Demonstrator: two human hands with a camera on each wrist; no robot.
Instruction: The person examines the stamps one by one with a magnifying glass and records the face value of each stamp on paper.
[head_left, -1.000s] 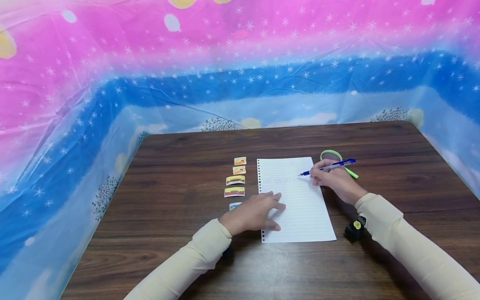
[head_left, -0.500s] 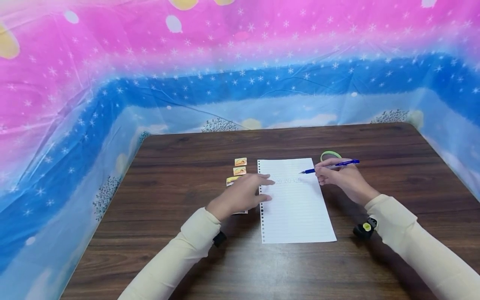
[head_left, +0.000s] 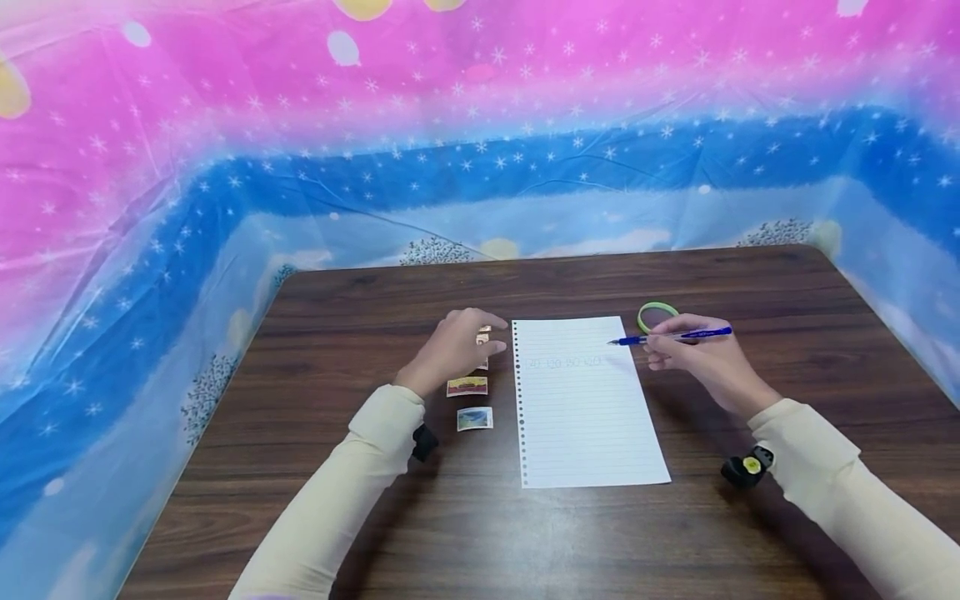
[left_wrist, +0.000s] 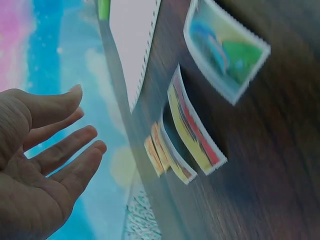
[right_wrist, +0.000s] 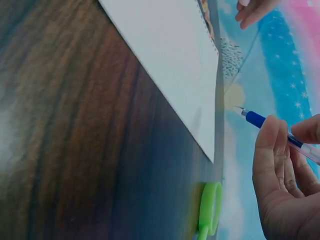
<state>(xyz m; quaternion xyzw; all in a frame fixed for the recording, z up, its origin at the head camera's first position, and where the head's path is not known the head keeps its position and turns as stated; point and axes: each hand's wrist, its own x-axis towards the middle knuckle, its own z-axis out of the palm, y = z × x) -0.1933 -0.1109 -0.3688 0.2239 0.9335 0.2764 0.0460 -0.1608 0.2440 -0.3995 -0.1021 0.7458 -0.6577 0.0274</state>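
My right hand (head_left: 701, 358) pinches a blue pen (head_left: 632, 340) above the right side of a lined sheet of punched paper (head_left: 585, 433). In the right wrist view, the pen's tip stands clear of the sheet. A row of faint handwritten figures runs across the upper part of the paper. My left hand (head_left: 450, 346), fingers loosely bent and holding nothing, hovers over the far stamps and partly hides them in the head view. Nearer lie a red-and-yellow stamp (head_left: 467, 387) and a blue-green landscape stamp (head_left: 475, 418). Two small orange stamps (left_wrist: 156, 152) show in the left wrist view.
A green-rimmed magnifying glass (right_wrist: 204, 212) lies just beyond the right hand, its handle mostly hidden in the head view. The dark wood table (head_left: 360, 308) is backed by a pink and blue snowflake cloth (head_left: 480, 179).
My left hand has lifted off the paper and moved left and away over the stamps, uncovering the landscape stamp. My right hand, with the pen, has drifted slightly right.
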